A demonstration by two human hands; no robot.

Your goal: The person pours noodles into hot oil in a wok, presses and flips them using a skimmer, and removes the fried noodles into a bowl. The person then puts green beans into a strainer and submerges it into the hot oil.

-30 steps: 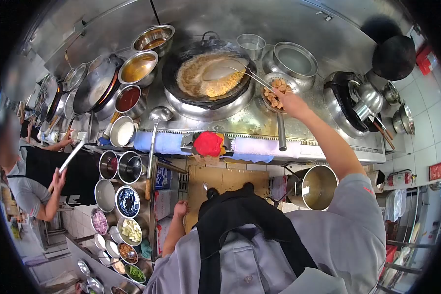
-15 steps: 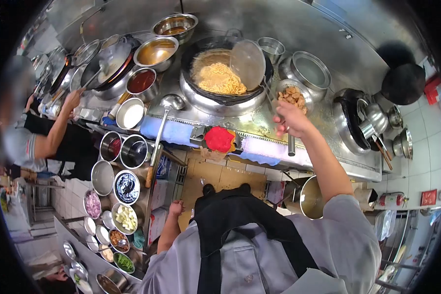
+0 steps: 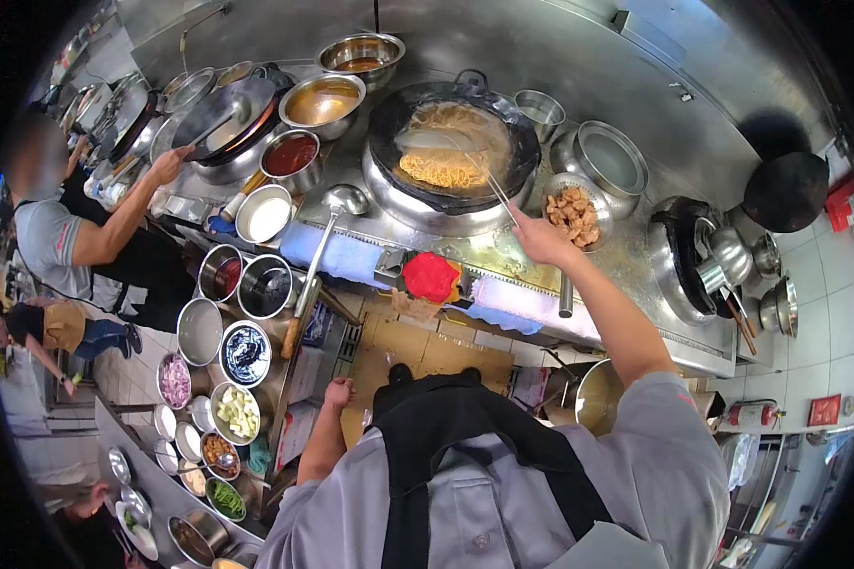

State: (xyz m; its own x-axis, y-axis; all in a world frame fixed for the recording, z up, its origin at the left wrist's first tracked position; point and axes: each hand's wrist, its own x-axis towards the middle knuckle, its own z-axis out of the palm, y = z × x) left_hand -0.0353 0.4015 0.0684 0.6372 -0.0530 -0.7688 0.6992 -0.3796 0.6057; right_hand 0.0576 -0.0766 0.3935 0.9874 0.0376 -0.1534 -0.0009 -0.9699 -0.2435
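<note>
My right hand [image 3: 544, 237] is closed around the long thin handle of a mesh strainer [image 3: 436, 140]. The strainer's round head is tilted inside a dark wok [image 3: 399, 180], over cloudy liquid. Yellow noodles [image 3: 443, 172] lie in the liquid, just on the near side of the mesh. Close to my right wrist, a perforated ladle [image 3: 566, 296] holds browned meat pieces [image 3: 572, 214], its handle pointing toward me. Low at my side, my left hand [image 3: 340, 393] is curled into a fist, away from the cookware, with nothing showing in it.
Left of the wok stand bowls of red sauce [image 3: 290, 154] and white powder [image 3: 265, 214], plus a ladle [image 3: 345, 199]. Ingredient tins [image 3: 247, 355] line the left side. A person [image 3: 85, 228] works at another wok there. A water pot [image 3: 611, 157] stands to the right.
The strainer has gone from upright at the wok's right side to tilted down over the liquid and noodles. My right hand has moved slightly left and down.
</note>
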